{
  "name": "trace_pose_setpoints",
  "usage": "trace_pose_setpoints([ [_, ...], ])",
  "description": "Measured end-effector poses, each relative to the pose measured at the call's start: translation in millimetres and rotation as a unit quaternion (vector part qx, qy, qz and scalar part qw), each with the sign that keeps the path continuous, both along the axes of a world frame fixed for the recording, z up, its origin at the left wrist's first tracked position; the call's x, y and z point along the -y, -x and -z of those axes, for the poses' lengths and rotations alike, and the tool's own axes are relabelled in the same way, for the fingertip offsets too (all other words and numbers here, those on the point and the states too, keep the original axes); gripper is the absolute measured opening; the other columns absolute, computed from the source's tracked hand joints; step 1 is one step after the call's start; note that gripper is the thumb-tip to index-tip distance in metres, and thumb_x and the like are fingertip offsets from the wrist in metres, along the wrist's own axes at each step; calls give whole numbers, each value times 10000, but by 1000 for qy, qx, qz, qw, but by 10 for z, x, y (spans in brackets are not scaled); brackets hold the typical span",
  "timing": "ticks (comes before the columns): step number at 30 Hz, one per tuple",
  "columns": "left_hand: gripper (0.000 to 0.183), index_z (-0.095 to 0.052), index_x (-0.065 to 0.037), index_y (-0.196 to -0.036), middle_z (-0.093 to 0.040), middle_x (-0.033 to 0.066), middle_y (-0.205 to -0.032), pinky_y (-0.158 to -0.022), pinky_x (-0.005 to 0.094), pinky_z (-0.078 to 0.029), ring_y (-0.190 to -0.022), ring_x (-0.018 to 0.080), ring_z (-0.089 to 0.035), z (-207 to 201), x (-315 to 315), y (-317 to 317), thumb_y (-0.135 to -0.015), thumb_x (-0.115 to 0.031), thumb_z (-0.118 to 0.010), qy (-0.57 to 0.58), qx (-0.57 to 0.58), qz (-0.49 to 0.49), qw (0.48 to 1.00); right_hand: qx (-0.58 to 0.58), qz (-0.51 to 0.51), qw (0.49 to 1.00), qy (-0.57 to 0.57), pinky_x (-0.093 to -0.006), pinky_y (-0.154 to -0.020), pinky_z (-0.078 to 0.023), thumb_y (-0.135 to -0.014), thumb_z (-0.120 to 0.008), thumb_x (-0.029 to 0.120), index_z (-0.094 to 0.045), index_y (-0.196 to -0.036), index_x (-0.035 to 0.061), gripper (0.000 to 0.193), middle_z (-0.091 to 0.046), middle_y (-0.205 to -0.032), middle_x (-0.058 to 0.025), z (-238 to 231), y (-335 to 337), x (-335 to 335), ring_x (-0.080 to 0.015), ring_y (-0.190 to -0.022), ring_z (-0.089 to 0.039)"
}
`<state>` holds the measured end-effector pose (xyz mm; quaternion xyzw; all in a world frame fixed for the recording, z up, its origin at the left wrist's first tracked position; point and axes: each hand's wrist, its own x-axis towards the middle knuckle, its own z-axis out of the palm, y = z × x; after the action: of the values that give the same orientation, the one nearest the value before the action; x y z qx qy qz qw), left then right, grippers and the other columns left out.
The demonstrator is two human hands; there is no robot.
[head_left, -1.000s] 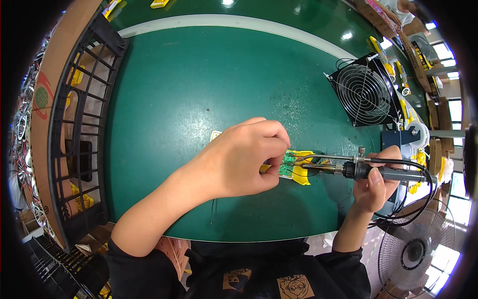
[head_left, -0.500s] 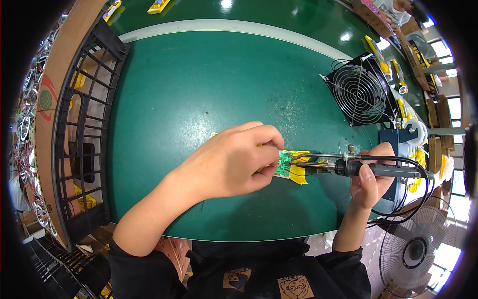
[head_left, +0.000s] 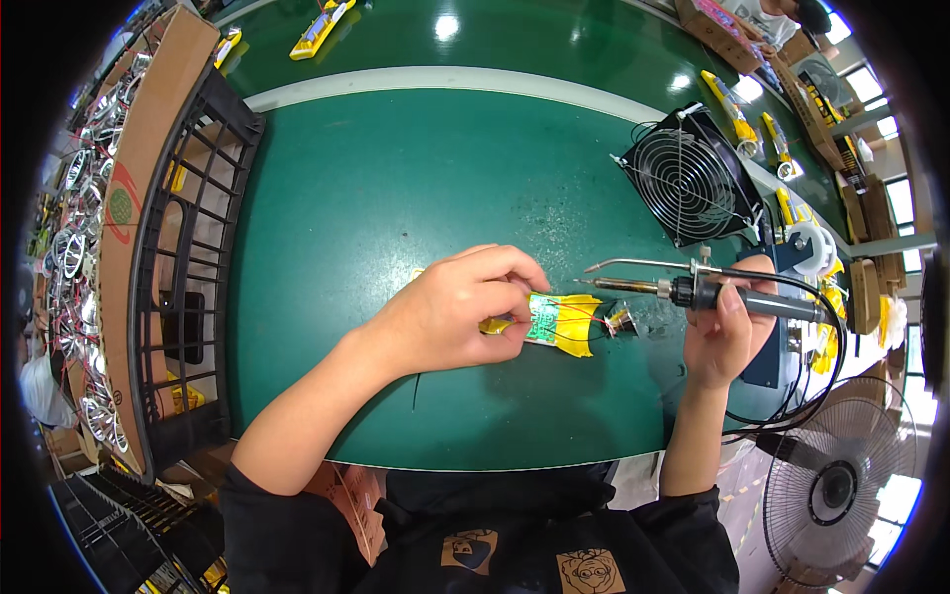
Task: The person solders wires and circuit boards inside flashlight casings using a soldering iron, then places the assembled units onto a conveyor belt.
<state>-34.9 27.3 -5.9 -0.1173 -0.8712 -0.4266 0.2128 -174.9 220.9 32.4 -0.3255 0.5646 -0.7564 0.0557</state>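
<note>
A yellow casing [head_left: 577, 325] with a green circuit board [head_left: 543, 319] in it lies on the green mat in front of me. My left hand [head_left: 450, 312] is closed over the casing's left part, fingertips at the board's left edge; whether they also pinch a wire is hidden. Thin red and black wires run from the board to a small silver lamp cup [head_left: 619, 320] on the right. In my right hand [head_left: 730, 332] is a soldering iron [head_left: 752, 300] with a thin metal feed tube on top. Its tip points left, apart from and above the board.
A black fan [head_left: 685, 178] with a wire guard stands at the back right. Left of the mat are a black plastic crate [head_left: 188, 297] and a cardboard box [head_left: 139, 198] of wired silver parts. Black cables hang from the iron. A large floor fan [head_left: 831, 485] stands at lower right.
My right hand has lifted the iron's tip off the board, up and away. The board and the lamp cup now show more fully. My left hand keeps its hold.
</note>
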Motion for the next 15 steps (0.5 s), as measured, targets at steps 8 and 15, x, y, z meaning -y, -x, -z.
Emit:
trace_pose_setpoints([
  [8, 116, -555, -29, -692, -567, 75, -883, -666, 293, -477, -766, 208, -569, -96, 6, -45, -609, -34, -635, 20, -2, 9, 1000, 52, -21, 997, 52, -177, -368, -287, -744, -549, 72, -410, -815, 25, 163, -444, -614, -24, 40, 49, 14, -41, -426, -350],
  [15, 222, -446, -5, -961, -579, 133, -841, -704, 305, -445, -778, 289, -561, -554, 44, -476, -759, -48, -527, 149, 302, -270, 902, 107, -15, 990, 96, -186, -379, -278, -781, -545, 59, -421, -853, 38, 145, -463, -659, -20, 105, 181, -41, -43, -429, -360],
])
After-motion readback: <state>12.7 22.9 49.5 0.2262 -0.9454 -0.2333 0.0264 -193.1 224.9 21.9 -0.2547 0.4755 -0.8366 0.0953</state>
